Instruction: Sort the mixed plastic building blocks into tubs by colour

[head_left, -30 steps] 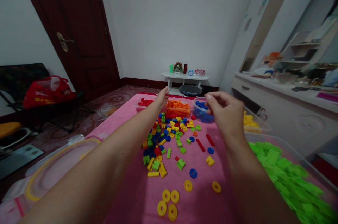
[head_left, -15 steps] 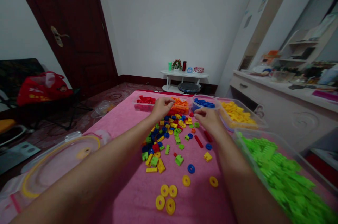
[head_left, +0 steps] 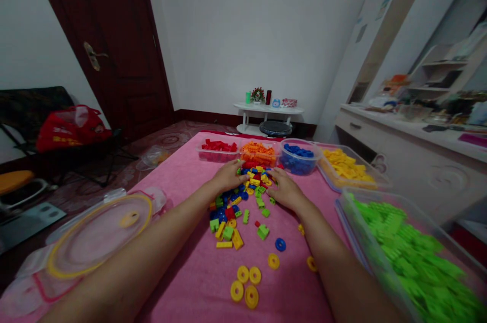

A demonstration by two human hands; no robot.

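Observation:
My left hand [head_left: 228, 177] lies at the left side of a mixed pile of toy building bricks [head_left: 230, 204], fingers stretched out and apart. From the opposite side my right hand [head_left: 285, 188] reaches onto the pile, its fingers spread over green and yellow bricks. Neither hand visibly grips a piece, though bricks beneath the fingers are partly hidden. Closer to me on the pink cloth [head_left: 190, 267] are a green brick [head_left: 263, 232], a blue ring [head_left: 280, 244] and several yellow rings [head_left: 251, 304]. One yellow ring [head_left: 311, 264] is partly covered by my right forearm.
Beyond the pile stand clear containers of red bricks [head_left: 218, 146], orange bricks [head_left: 258, 149] and blue bricks [head_left: 299, 151]. Yellow bricks [head_left: 348, 165] fill a box at right, with a large tub of green bricks [head_left: 407, 252] nearer. Clear lids [head_left: 102, 237] lie at left.
Both hands have come back from beside the containers and down onto the pile, with fingers more spread. My right hand moved left, covering loose pieces there. The view shifted slightly.

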